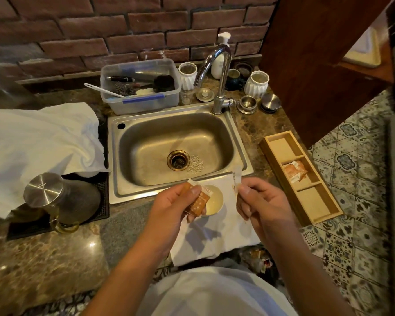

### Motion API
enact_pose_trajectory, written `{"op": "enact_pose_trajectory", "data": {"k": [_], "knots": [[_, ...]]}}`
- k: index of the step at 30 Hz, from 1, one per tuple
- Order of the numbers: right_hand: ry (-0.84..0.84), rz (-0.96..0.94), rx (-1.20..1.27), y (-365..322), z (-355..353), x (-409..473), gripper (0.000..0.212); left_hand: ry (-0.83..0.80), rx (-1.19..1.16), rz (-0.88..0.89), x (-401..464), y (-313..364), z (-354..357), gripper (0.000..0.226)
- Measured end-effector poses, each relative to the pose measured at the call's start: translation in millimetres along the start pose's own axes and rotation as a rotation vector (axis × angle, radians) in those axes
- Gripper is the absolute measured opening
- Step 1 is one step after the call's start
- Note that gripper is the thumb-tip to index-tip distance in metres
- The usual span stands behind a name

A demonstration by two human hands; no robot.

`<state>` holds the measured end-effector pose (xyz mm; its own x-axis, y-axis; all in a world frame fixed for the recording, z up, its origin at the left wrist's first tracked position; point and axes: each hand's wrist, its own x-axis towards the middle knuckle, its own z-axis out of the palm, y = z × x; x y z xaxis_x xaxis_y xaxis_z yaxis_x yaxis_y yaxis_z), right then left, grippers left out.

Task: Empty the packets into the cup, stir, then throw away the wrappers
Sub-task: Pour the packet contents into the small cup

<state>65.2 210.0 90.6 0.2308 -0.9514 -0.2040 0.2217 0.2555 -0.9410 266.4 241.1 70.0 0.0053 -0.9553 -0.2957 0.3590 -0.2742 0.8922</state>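
Over the white napkin (214, 238) in front of the steel sink (176, 144), the left hand (173, 206) pinches an orange packet (197, 201) between thumb and fingers, held just above the white cup (214, 199). The right hand (260, 201) pinches a torn-off wrapper strip (237, 181), raised beside the cup. The cup holds pale liquid. To the right, a wooden tray (306, 179) keeps more orange packets (295, 171) in its middle compartment.

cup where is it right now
In the head view the cup sits on the white napkin just in front of the sink, low centre, between the left hand holding the orange packet and the right hand.
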Motion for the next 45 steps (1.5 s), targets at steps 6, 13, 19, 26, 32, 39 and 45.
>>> {"op": "enact_pose_trajectory", "data": {"k": [6,13,19,26,32,39,45], "knots": [[0.079,-0.003,-0.028,7,-8,0,0.012,-0.048,0.097,0.003,1,-7,5,0.045],[0.179,0.028,-0.026,24,-43,-11,0.012,-0.096,0.256,-0.006,6,-14,26,0.026],[0.208,0.123,-0.035,34,-78,-13,0.015,-0.067,0.349,0.014,15,-29,60,0.022],[0.266,0.243,-0.065,45,-141,-25,0.013,-0.029,0.454,-0.066,27,-58,98,0.017],[0.319,0.248,-0.130,55,-180,-20,0.012,-0.021,0.507,-0.077,35,-82,127,0.018],[0.453,0.468,-0.224,110,-207,8,0.015,0.057,0.517,-0.132,41,-104,141,0.017],[0.516,0.567,-0.378,139,-222,27,0.021,0.108,0.496,-0.140,40,-117,146,0.017]]}}
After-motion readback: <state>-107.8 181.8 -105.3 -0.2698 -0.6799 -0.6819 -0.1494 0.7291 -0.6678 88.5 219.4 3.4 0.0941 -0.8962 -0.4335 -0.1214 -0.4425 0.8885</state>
